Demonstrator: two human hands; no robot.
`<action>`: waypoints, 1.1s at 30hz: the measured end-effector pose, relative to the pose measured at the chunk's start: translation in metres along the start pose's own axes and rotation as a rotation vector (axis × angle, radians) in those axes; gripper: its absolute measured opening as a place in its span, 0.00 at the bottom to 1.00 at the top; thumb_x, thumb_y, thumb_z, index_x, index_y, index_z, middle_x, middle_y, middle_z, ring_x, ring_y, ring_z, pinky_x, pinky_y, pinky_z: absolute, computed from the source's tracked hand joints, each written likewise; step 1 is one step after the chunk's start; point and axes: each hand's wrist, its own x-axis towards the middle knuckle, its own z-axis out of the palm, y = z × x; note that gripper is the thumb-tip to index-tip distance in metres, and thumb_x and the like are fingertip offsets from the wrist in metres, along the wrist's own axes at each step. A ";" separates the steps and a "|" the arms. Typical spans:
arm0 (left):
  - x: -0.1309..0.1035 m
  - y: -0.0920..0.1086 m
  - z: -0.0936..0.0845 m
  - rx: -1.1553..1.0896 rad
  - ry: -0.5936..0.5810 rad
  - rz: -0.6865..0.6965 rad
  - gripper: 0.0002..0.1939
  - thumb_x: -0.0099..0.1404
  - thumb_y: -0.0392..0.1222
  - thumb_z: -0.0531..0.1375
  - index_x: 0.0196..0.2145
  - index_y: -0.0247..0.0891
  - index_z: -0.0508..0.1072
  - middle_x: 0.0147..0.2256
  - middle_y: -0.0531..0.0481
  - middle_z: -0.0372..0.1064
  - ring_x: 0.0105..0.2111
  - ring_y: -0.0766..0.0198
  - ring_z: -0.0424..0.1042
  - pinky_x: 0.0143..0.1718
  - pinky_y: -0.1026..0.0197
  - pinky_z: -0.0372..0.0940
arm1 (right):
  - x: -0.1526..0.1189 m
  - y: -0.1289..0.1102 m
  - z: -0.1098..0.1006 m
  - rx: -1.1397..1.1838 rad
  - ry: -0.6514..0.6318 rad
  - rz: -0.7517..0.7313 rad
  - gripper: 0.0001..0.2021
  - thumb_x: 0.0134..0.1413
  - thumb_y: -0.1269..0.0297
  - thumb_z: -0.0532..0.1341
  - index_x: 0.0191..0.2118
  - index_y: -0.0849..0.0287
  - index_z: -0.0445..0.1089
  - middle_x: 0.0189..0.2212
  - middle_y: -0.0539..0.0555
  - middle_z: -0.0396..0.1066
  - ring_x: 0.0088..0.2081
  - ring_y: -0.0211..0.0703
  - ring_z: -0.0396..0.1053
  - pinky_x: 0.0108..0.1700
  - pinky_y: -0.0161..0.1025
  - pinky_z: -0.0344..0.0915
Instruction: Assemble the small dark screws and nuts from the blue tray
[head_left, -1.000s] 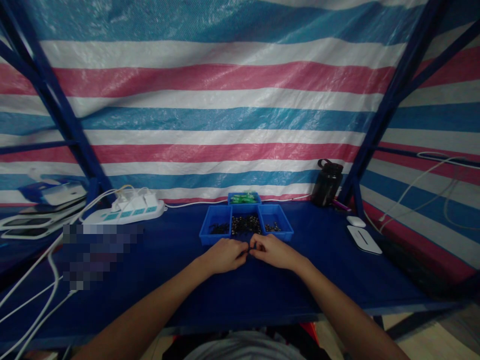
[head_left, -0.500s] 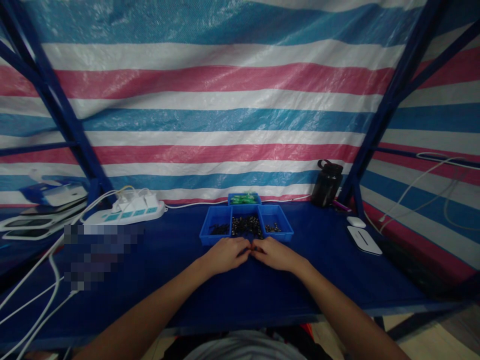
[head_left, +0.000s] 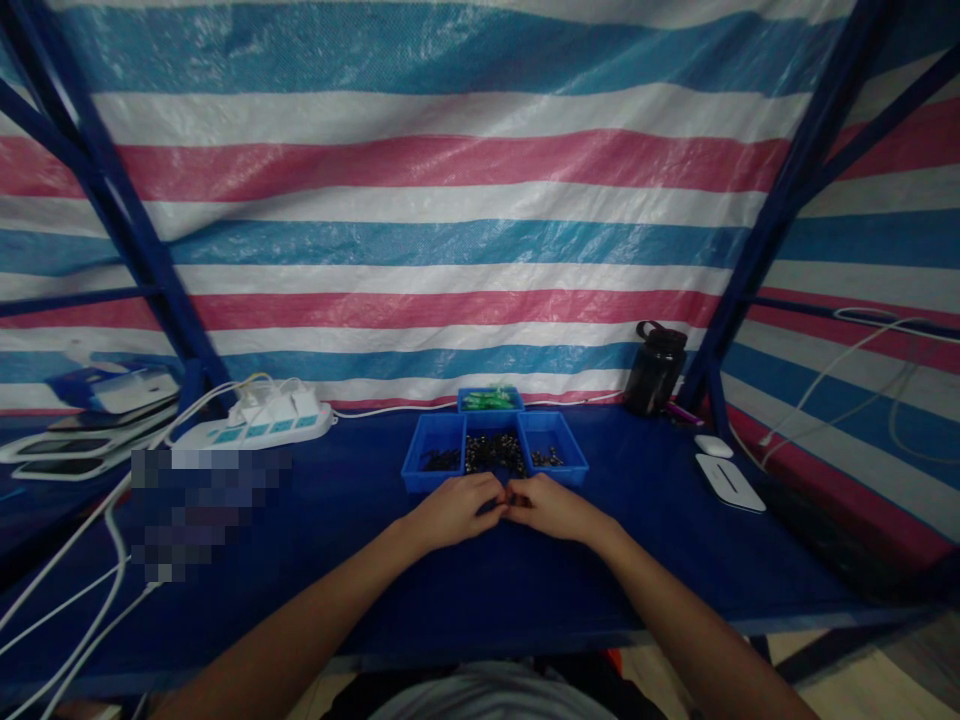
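My left hand [head_left: 465, 508] and my right hand [head_left: 553, 507] meet fingertip to fingertip at the near edge of the blue bins. Both have their fingers closed in a pinch. Whatever sits between the fingertips is too small and dark to make out. Just beyond them, the middle bin holds a heap of small black and shiny parts [head_left: 495, 452]. Dark thin pieces [head_left: 441, 460] lie in the left blue bin [head_left: 414, 447]. A few small metallic parts [head_left: 547, 457] are in the right blue bin [head_left: 574, 450].
Behind the bins stands another blue bin with green packets [head_left: 487, 399]. A white power strip [head_left: 262, 428] with cables is at the left, near stacked phones [head_left: 67, 467]. A black bottle [head_left: 655, 370] and a white flat device [head_left: 730, 482] stand at the right.
My hands stay together at the bins, with only slight finger movement. The whole view has shifted very slightly.
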 end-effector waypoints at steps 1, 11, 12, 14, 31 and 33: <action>0.000 0.000 0.000 0.024 -0.014 -0.014 0.03 0.65 0.38 0.54 0.34 0.38 0.67 0.32 0.52 0.67 0.32 0.67 0.68 0.33 0.68 0.58 | 0.000 0.000 0.000 0.011 -0.010 0.001 0.09 0.56 0.60 0.58 0.32 0.61 0.69 0.23 0.49 0.70 0.24 0.36 0.65 0.26 0.31 0.55; 0.002 -0.009 0.007 0.165 -0.042 -0.034 0.05 0.65 0.40 0.55 0.31 0.38 0.66 0.29 0.54 0.67 0.30 0.66 0.68 0.29 0.68 0.56 | 0.002 -0.001 0.000 0.097 -0.023 0.006 0.13 0.60 0.60 0.53 0.31 0.61 0.68 0.22 0.49 0.69 0.24 0.35 0.66 0.27 0.30 0.57; 0.002 -0.009 0.007 0.164 -0.046 -0.024 0.06 0.66 0.40 0.55 0.32 0.38 0.66 0.29 0.54 0.67 0.30 0.66 0.69 0.29 0.68 0.56 | 0.002 0.000 0.001 0.098 -0.023 0.007 0.13 0.60 0.60 0.52 0.30 0.61 0.68 0.21 0.48 0.68 0.24 0.35 0.65 0.26 0.30 0.57; 0.002 -0.008 0.007 0.161 -0.058 -0.013 0.06 0.65 0.41 0.56 0.32 0.37 0.67 0.31 0.53 0.68 0.31 0.66 0.69 0.30 0.68 0.57 | 0.003 0.003 0.002 0.102 -0.025 0.013 0.13 0.60 0.61 0.52 0.29 0.61 0.68 0.20 0.48 0.67 0.23 0.35 0.64 0.26 0.30 0.56; -0.001 -0.010 -0.001 -0.058 -0.157 -0.155 0.06 0.64 0.40 0.56 0.34 0.36 0.70 0.25 0.52 0.69 0.25 0.67 0.67 0.25 0.67 0.54 | 0.003 0.016 0.007 0.196 -0.034 0.062 0.06 0.52 0.67 0.57 0.32 0.61 0.70 0.21 0.47 0.66 0.23 0.34 0.62 0.25 0.29 0.55; 0.000 -0.011 -0.001 -0.136 -0.148 -0.174 0.07 0.65 0.42 0.55 0.34 0.36 0.69 0.27 0.52 0.69 0.27 0.66 0.67 0.27 0.68 0.55 | 0.002 0.015 0.007 0.189 -0.048 0.057 0.07 0.52 0.65 0.58 0.33 0.62 0.71 0.20 0.47 0.66 0.22 0.34 0.61 0.24 0.29 0.54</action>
